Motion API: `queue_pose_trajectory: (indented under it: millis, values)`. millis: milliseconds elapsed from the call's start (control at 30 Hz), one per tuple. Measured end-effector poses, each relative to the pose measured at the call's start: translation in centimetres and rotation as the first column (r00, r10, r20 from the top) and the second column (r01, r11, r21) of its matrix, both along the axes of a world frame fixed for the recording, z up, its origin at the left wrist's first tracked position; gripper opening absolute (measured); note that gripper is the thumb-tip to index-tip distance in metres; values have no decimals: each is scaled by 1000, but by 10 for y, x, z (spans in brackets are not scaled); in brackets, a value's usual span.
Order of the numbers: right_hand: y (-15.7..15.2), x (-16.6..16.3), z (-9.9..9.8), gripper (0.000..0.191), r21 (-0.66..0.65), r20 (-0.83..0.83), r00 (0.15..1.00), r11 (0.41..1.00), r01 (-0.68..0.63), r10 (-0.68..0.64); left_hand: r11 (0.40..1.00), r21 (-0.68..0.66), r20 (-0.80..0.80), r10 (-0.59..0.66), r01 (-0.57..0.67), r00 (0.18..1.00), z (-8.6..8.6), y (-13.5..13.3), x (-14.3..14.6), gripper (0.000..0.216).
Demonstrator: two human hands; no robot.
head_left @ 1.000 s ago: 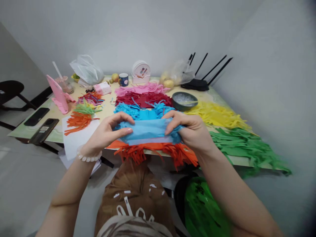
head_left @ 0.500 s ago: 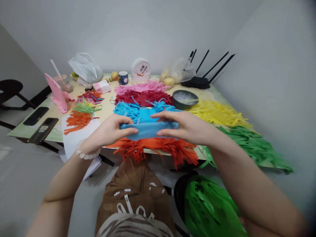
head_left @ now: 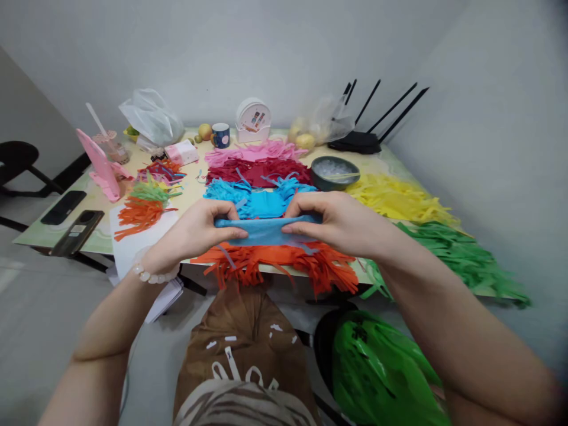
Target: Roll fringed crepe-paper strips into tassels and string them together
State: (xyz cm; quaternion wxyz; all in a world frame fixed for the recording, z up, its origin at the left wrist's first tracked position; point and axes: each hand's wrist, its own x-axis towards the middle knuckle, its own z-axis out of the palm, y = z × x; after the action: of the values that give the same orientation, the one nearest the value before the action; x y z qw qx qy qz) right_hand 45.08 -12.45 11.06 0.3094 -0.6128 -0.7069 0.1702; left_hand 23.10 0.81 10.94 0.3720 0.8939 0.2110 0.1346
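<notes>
Between my hands a folded strip of light blue paper is held level above the front of the table. My left hand pinches its left end, thumb on the near face. At the right part, my right hand grips it with thumb in front and fingers behind. Just beyond lies a bright blue fringed paper piece. Below the strip, an orange fringed piece hangs over the table's front edge. Dark red fringe and pink fringe lie in rows farther back.
Yellow fringe and green fringe lie at right, near a dark bowl. A mug, a router and a pink stand are farther back. Two phones, one a brown phone, lie at left. A green bag hangs below.
My right hand's fingers have curled more behind the blue paper, and its index finger has drawn back to the right. The strip stays in both hands; the view has shifted slightly.
</notes>
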Motion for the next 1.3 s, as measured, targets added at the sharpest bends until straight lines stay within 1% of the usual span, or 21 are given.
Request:
queue_pose_trajectory:
  millis: [200, 300, 367, 433, 500, 567, 633, 700, 767, 833, 933, 1000, 1067, 1167, 1233, 1300]
  values:
    - [-2, -1, -1, 14, -51, -45, 999, 998, 21, -23, 1000, -5, 59, -7, 7, 998, -1, -1, 0, 27]
    - [-6, -2, -5, 11, 8, -94, 994, 998, 56, -55, 1000, 27, 76, 6, -8, 997, -3, 0, -4, 22]
    - [-9, -5, -11, 11, 54, -187, 979, 995, 88, -76, 999, 35, 115, 36, -40, 993, -6, 0, -7, 19]
    - [-13, -9, -20, 12, 57, -350, 933, 992, 116, -89, 997, -7, 169, 74, -74, 983, -11, -1, -11, 17]
    - [-16, -14, -31, 10, 43, -508, 856, 989, 143, -102, 990, -105, 216, 117, -96, 969, -18, -3, -14, 19]
    - [-17, -19, -41, 7, 49, -611, 784, 984, 171, -106, 968, -238, 256, 143, -81, 956, -27, -4, -17, 20]
    - [-17, -23, -50, 5, 66, -691, 718, 981, 181, -86, 938, -345, 302, 144, -33, 942, -35, -5, -19, 17]
    - [-15, -26, -57, 10, 98, -759, 650, 981, 168, -36, 926, -378, 350, 124, 18, 928, -40, -5, -21, 15]
    - [-12, -26, -59, 15, 159, -781, 624, 978, 139, 38, 941, -335, 382, 92, 45, 919, -39, -5, -23, 16]
    - [-10, -25, -58, 19, 223, -743, 663, 968, 111, 95, 965, -258, 389, 50, 57, 920, -35, -6, -24, 15]
    - [-8, -20, -54, 23, 275, -639, 762, 957, 94, 109, 982, -173, 377, 2, 68, 926, -28, -9, -25, 15]
    - [-6, -16, -52, 25, 300, -570, 813, 951, 73, 117, 984, -163, 382, 1, 66, 924, -26, -12, -24, 18]
    - [-5, -13, -52, 28, 327, -509, 851, 944, 50, 132, 984, -170, 399, 27, 46, 917, -27, -14, -23, 25]
    - [-3, -11, -53, 31, 360, -420, 897, 932, 26, 137, 979, -203, 412, 105, -21, 905, -29, -14, -19, 19]
    - [-3, -10, -52, 31, 367, -367, 921, 930, 15, 130, 978, -202, 355, 129, -59, 926, -29, -13, -16, 25]
    - [-5, -9, -50, 30, 370, -319, 939, 929, 1, 126, 985, -160, 256, 106, -66, 961, -29, -11, -14, 23]
